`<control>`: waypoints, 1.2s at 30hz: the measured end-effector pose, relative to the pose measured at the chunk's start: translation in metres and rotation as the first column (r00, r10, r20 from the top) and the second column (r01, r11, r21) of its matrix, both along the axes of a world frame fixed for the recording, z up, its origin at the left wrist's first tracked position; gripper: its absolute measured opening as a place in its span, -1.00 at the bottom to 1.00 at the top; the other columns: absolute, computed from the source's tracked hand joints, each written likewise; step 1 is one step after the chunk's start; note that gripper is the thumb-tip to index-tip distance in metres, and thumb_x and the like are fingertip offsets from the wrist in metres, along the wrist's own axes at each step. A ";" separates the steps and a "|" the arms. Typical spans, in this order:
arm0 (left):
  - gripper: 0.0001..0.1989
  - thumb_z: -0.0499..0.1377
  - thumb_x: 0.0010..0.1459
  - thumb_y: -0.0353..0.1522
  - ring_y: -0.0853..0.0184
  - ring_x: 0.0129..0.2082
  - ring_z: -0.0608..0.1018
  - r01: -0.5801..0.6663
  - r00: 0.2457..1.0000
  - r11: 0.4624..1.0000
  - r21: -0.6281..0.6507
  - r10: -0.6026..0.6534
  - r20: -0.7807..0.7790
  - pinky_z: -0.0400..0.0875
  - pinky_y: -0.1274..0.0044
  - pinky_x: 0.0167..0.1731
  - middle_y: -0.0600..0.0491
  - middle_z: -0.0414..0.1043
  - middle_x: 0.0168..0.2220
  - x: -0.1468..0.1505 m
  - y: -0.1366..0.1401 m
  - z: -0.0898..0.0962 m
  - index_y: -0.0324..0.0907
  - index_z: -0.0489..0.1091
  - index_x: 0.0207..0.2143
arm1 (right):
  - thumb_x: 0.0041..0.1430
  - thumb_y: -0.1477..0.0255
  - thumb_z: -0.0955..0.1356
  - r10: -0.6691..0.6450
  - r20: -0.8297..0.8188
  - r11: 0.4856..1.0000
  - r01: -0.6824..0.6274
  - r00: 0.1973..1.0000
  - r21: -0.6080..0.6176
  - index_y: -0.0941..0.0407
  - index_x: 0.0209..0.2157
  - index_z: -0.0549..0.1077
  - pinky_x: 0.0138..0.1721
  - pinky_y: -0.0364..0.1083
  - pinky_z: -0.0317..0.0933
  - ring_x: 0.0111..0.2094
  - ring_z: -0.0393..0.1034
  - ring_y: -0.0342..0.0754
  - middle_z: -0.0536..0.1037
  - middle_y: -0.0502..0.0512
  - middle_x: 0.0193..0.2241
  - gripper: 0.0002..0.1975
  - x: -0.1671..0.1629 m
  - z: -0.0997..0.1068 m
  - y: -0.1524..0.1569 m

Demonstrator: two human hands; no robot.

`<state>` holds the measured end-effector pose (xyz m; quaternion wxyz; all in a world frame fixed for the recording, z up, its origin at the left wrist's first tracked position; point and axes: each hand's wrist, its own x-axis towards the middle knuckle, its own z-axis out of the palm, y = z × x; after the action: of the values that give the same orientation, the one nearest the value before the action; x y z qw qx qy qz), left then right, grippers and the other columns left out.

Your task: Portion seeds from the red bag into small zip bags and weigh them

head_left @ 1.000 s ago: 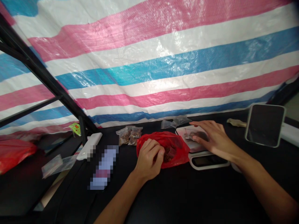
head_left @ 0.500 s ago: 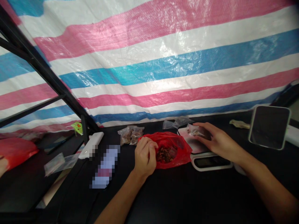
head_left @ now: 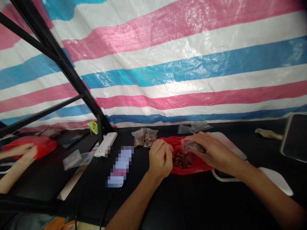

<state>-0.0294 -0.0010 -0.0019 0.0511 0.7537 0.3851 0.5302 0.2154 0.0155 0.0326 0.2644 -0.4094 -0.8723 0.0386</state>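
Observation:
A red plastic bag (head_left: 200,164) lies open on the black table, with small brown dried pieces (head_left: 182,159) inside. My left hand (head_left: 161,159) is closed on the bag's left rim. Above the bag's mouth, my right hand (head_left: 207,147) grips a small clear zip bag (head_left: 193,146) with brown contents. Just right of the red bag is a white digital scale (head_left: 227,145), partly covered by my right hand and forearm. Two filled zip bags (head_left: 145,138) lie behind my left hand.
Flat clear bags (head_left: 195,127) lie at the back. On the left are a white power strip (head_left: 106,144) and a blurred-out phone (head_left: 121,166). A dark-screened device (head_left: 295,135) stands at right. Another person's hands (head_left: 26,155) touch a red bag (head_left: 45,147) at far left.
My right hand has moved left with the small zip bag, from over the scale to above the red bag. My left hand keeps its hold. The view has shifted slightly.

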 end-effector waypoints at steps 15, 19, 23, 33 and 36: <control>-0.67 -0.05 0.41 -0.44 0.27 -0.35 0.43 -0.027 0.999 1.000 -0.007 0.026 -0.025 0.26 0.38 -0.26 0.01 0.41 -0.43 0.000 0.001 0.000 -0.15 0.34 -0.43 | 0.19 0.27 0.38 -0.223 -0.253 0.967 0.180 0.942 -0.183 -0.11 -0.04 0.52 -0.01 0.28 0.37 -0.10 0.56 0.30 0.66 0.10 -0.09 -0.71 0.066 -0.008 0.008; -0.67 -0.04 0.41 -0.43 0.28 -0.35 0.43 -0.031 0.999 0.999 -0.019 0.030 -0.033 0.26 0.38 -0.26 0.01 0.40 -0.43 -0.001 0.002 -0.001 -0.15 0.35 -0.42 | 0.01 0.44 0.34 -0.225 -0.171 0.962 0.192 0.959 -0.194 -0.13 0.08 0.50 0.17 0.42 0.18 0.12 0.44 0.39 0.60 0.06 0.09 -0.46 0.090 -0.012 0.012; -0.67 -0.05 0.42 -0.43 0.28 -0.35 0.43 -0.032 0.999 0.999 -0.016 0.031 -0.039 0.25 0.39 -0.26 0.02 0.40 -0.44 -0.002 0.002 -0.002 -0.14 0.35 -0.43 | 0.05 0.48 0.28 -0.276 -0.317 0.960 0.244 0.907 -0.136 -0.21 0.07 0.47 0.27 0.35 0.13 0.22 0.36 0.33 0.55 -0.01 0.14 -0.45 0.100 -0.005 0.011; -0.65 -0.06 0.42 -0.45 0.29 -0.38 0.41 -0.032 0.999 0.999 0.008 0.032 -0.040 0.24 0.39 -0.30 0.02 0.41 -0.45 -0.002 0.003 0.001 -0.15 0.37 -0.43 | 0.09 0.50 0.29 -0.304 -0.259 0.941 0.331 0.917 0.069 -0.11 -0.07 0.53 0.08 0.34 0.24 0.06 0.45 0.35 0.62 0.10 -0.03 -0.61 0.094 0.001 0.006; -0.65 -0.06 0.41 -0.46 0.29 -0.38 0.42 -0.031 0.999 0.999 0.012 0.031 -0.031 0.24 0.39 -0.30 0.02 0.42 -0.44 -0.002 0.004 0.001 -0.16 0.37 -0.44 | 0.14 0.45 0.34 -0.239 -0.134 0.961 0.254 0.962 0.109 -0.10 -0.01 0.53 0.10 0.31 0.17 0.12 0.41 0.29 0.61 0.08 0.02 -0.62 0.072 0.000 0.001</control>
<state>-0.0310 0.0029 -0.0010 0.0326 0.7560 0.3945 0.5213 0.2873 0.0162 0.0330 0.3443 -0.4945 -0.7977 -0.0250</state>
